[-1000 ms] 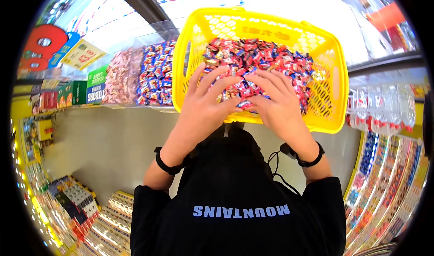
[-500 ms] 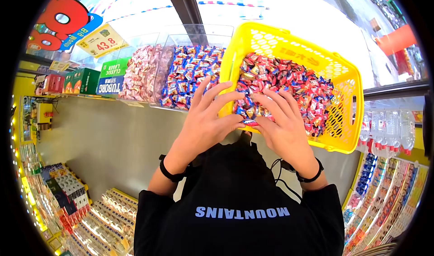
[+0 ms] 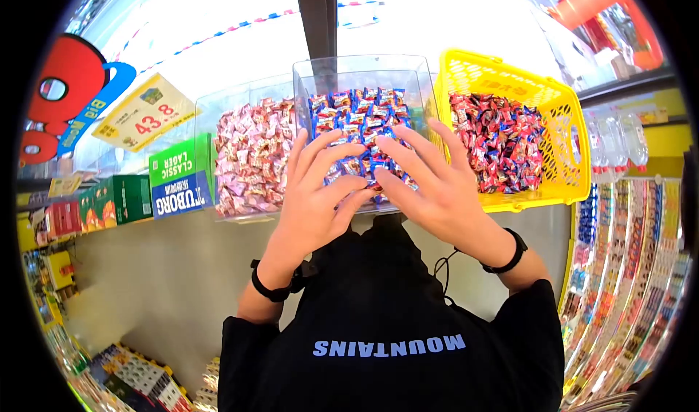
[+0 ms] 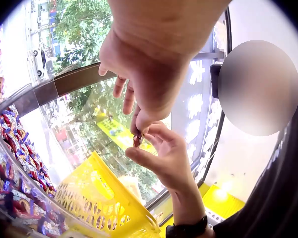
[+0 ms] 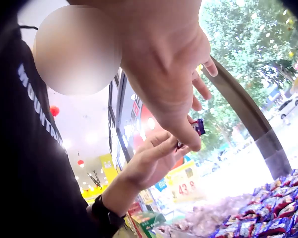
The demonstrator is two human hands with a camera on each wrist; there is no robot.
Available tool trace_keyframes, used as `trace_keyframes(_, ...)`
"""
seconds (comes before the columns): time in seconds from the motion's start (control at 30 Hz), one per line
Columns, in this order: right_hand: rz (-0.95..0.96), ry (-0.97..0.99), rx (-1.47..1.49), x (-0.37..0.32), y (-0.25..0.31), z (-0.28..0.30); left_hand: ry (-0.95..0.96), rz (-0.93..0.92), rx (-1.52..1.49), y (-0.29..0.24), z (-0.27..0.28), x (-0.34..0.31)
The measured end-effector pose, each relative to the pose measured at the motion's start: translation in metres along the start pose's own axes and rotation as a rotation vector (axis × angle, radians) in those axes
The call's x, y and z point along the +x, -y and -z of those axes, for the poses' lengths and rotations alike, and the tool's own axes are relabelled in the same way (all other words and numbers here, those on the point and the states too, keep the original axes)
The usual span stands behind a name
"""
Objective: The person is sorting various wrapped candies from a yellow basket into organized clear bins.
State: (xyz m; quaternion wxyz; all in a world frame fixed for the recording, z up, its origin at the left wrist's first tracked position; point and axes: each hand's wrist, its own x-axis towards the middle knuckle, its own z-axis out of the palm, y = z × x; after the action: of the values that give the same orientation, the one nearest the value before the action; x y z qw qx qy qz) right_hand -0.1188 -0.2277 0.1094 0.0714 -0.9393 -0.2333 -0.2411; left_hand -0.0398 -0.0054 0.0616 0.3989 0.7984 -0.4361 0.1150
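Note:
Over the clear bin [image 3: 360, 64] of blue-and-red wrapped candies [image 3: 357, 106], both hands come together fingertip to fingertip. My left hand [image 3: 309, 197] pinches one small wrapped candy [image 4: 137, 141] by thumb and fingertips. From the other side, the thumb and forefinger of my right hand [image 3: 440, 190] pinch the same candy; its purple-blue wrapper end shows past the thumb in the right wrist view. The other fingers of both hands are spread. In the head view the hands largely hide the candy.
To the right stands a yellow basket [image 3: 571, 139] with red-and-blue wrapped candies [image 3: 502, 143]. Left of the clear bin are pink wrapped candies [image 3: 258, 153], a green-and-blue Tuborg box [image 3: 180, 175] and a price sign [image 3: 145, 112]. A window runs behind them.
Both hands, first over the yellow basket, are now over the clear bin left of it. The basket has shifted right in the head view. The hands stay close together.

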Motion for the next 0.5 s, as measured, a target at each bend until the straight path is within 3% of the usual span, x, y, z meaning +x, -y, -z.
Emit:
trace_keyframes(0.1, -0.047, -0.007, -0.006, 0.013, 0.01, -0.019, 0.024, 0.043, -0.023, 0.023, 0.011, -0.009)
trace_keyframes(0.37, -0.322, 0.136, -0.06, 0.038, 0.021, -0.084, 0.123, 0.183, 0.307, 0.077, 0.01, -0.031)
trace_keyframes(0.5, -0.408, 0.186, -0.132, 0.041, 0.013, -0.131, 0.122, 0.233, 0.264, 0.083, -0.001, -0.038)
